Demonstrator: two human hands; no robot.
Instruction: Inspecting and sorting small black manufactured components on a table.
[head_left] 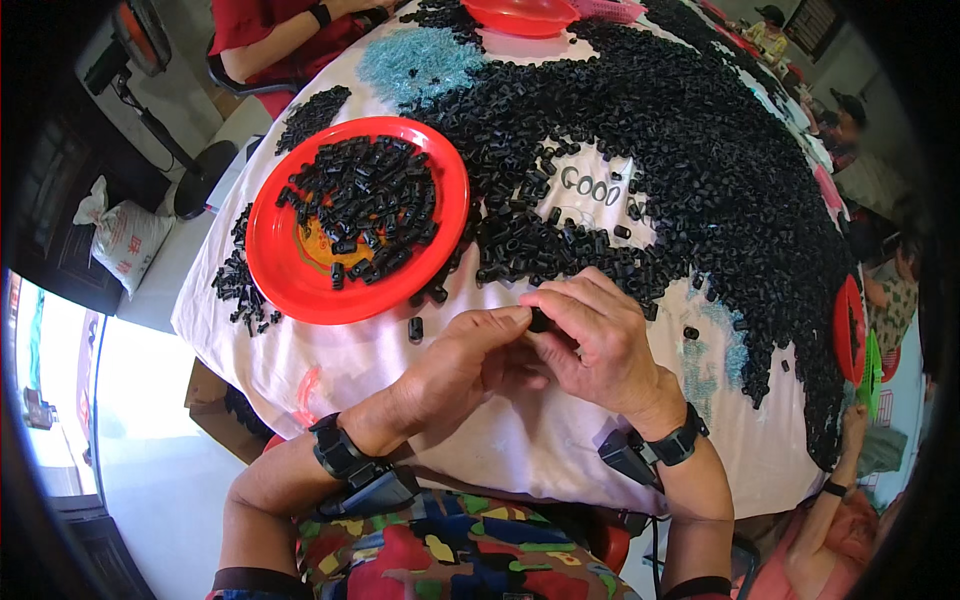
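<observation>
My two hands meet over the near edge of the cloth-covered table. Between the fingertips of my right hand is a small black plastic piece, pinched by thumb and forefinger. My left hand has its thumb tip against the same piece, its fingers curled under and partly hidden. Just left of my hands a red plate holds a pile of short black tubular pieces. A single black piece lies beside the plate's lower rim.
A wide heap of black pieces covers much of the pale tablecloth. Small clear-blue pieces are piled behind the plate. A red bowl stands at the far edge. Other people sit around the table; a fan stands at left.
</observation>
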